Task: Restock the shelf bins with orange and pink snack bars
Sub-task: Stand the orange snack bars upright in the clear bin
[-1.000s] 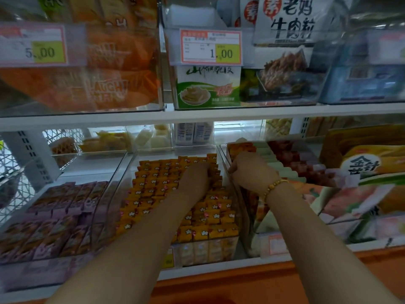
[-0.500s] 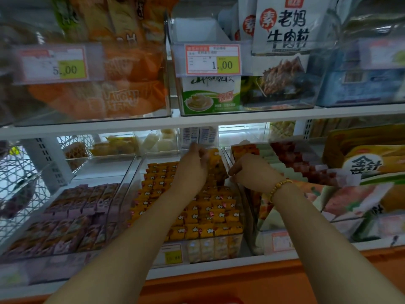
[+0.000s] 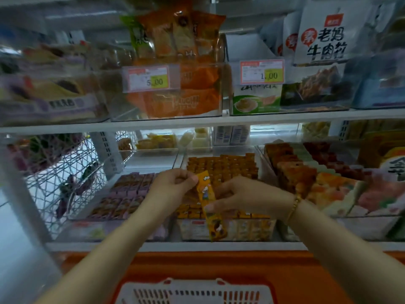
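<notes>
— Both hands are on one orange bar (image 3: 207,194). The left hand (image 3: 173,186) pinches its far end, and the right hand (image 3: 247,197) grips it lower down, thumb on the wrapper.

— That's new?

— Yes. A second ago both hands were deep in the bins, the left pressing on the rows, the right at the wall between the orange bin (image 3: 245,230) and the bin to its right. Now I have drawn them back toward me, and this bar has come up with them.

— Where is it, then?

— In the air, tilted, over the near half of the orange bin. Its near end hangs in front of the bin's front wall.

— What does that mean for the job?

— The orange bin looks packed from near to far, so I judge this bar needs a gap pressed open, or it lies on top. The pink bin (image 3: 98,230), just left, has bare floor at its far end, so there's room there. The basket (image 3: 195,290) sits near me, below the shelf; I can't tell what's left in it.
</notes>
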`<state>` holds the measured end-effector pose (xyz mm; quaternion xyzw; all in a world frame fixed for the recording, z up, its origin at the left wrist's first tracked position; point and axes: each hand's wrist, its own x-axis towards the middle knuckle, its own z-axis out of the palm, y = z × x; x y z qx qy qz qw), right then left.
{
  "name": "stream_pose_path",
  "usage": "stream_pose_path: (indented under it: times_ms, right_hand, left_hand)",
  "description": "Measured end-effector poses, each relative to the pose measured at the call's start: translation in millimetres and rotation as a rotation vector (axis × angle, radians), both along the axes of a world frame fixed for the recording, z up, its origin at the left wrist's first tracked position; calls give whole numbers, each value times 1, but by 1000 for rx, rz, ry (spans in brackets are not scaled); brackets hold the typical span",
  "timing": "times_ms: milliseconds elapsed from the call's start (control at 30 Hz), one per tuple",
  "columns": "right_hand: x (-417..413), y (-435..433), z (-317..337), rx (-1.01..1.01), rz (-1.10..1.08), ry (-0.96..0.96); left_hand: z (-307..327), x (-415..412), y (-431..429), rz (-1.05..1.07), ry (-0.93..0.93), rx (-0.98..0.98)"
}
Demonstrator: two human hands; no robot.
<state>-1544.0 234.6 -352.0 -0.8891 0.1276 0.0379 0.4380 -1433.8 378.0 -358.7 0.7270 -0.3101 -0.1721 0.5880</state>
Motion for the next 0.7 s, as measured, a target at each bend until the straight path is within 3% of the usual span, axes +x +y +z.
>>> stream_pose_path:
  times_ms: [100, 233, 567, 700]
  right_hand:
    - [2, 19, -12, 232, -45, -27]
    - [-1, 24, -9, 593, -118, -134]
    - [7, 19, -5, 643, -82, -181]
    - [13, 13, -12, 685, -167, -163]
  left_hand:
    - [-12, -3, 28, 1, 65, 17]
    - [-33, -17, 55, -205, 302, 140]
    - [-42, -19, 67, -146, 268, 79]
    - [-44, -16, 69, -135, 224, 86]
